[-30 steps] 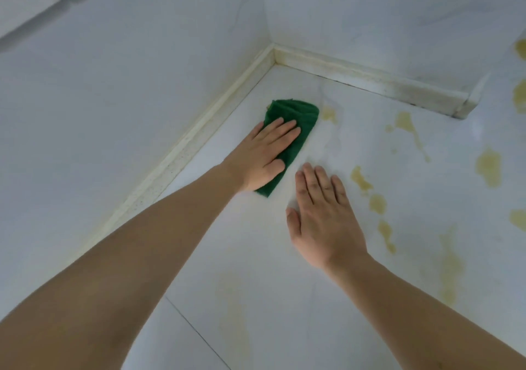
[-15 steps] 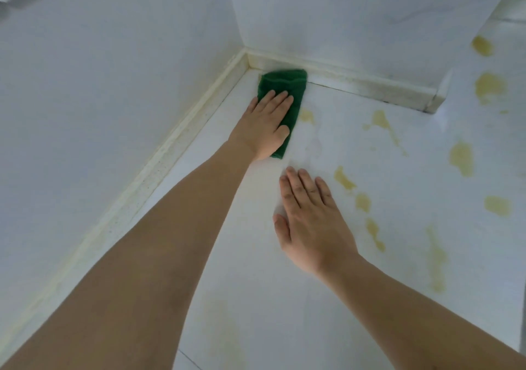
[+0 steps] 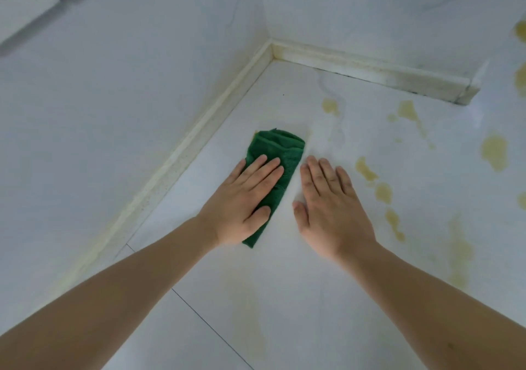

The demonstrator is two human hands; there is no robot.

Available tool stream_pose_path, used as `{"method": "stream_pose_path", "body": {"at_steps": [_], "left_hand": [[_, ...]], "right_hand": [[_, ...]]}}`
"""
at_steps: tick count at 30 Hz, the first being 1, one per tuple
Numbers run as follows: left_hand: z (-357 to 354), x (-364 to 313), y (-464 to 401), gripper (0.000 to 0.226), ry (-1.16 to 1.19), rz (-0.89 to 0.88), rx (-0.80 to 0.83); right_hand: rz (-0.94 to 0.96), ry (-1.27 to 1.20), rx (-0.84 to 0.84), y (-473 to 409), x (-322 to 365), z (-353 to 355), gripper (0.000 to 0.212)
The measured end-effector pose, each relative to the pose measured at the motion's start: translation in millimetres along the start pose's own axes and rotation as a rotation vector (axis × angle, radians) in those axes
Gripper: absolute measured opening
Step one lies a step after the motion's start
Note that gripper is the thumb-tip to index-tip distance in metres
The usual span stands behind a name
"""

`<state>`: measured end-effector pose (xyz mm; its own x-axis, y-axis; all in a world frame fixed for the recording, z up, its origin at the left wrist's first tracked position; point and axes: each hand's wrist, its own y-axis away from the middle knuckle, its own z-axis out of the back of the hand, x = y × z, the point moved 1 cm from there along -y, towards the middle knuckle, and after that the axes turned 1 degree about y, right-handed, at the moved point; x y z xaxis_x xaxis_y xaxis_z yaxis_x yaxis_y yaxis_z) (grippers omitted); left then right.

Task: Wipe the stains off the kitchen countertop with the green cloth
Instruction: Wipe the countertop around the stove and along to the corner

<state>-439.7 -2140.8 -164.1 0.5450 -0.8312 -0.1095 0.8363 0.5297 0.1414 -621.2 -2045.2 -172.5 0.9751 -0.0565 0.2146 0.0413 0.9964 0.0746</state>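
Presently: left hand (image 3: 242,199) lies flat on the green cloth (image 3: 274,167), fingers straight and close together, thumb out along the cloth's near edge — pressing, not gripping. Palm-down pressure spreads the load over the folded pad, which looks the right hold for scrubbing. Right hand (image 3: 330,204) is spread flat on the bare countertop (image 3: 284,298) just beside the cloth, not touching it; it holds nothing and probably serves as a brace for the person leaning in.

Cloth: folded into a long narrow strip, its far end poking out beyond the fingertips, its near corner showing below the palm. It sits on the counter near the left wall's edging strip (image 3: 182,159), short of the back corner.

Stains (image 3: 367,170): yellowish blotches run in a chain just right of the right hand, with larger patches farther right and one small spot (image 3: 330,105) toward the corner. Faint yellow smears also show on the near counter between the forearms.

Judgement — wiping is under way but far from finished; most marks lie to the right, beyond the bracing hand, which would need to shift for the cloth to pass.
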Motion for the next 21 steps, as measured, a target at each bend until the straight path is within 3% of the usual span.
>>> {"method": "stream_pose_path", "body": {"at_steps": [11, 17, 21], "left_hand": [[29.0, 27.7, -132.5, 0.068, -0.065, -0.110, 0.006], [39.8, 21.2, -223.5, 0.060, -0.022, 0.075, -0.077], [37.5, 18.5, -217.1, 0.058, -0.003, 0.092, -0.086]], "right_hand": [[-0.002, -0.055, -0.043, -1.7, 0.7, -3.9, 0.071], [-0.015, -0.056, -0.106, -3.3, -0.5, -9.4, 0.069], [-0.010, -0.020, -0.100, -2.5, -1.2, -8.7, 0.068]]}}
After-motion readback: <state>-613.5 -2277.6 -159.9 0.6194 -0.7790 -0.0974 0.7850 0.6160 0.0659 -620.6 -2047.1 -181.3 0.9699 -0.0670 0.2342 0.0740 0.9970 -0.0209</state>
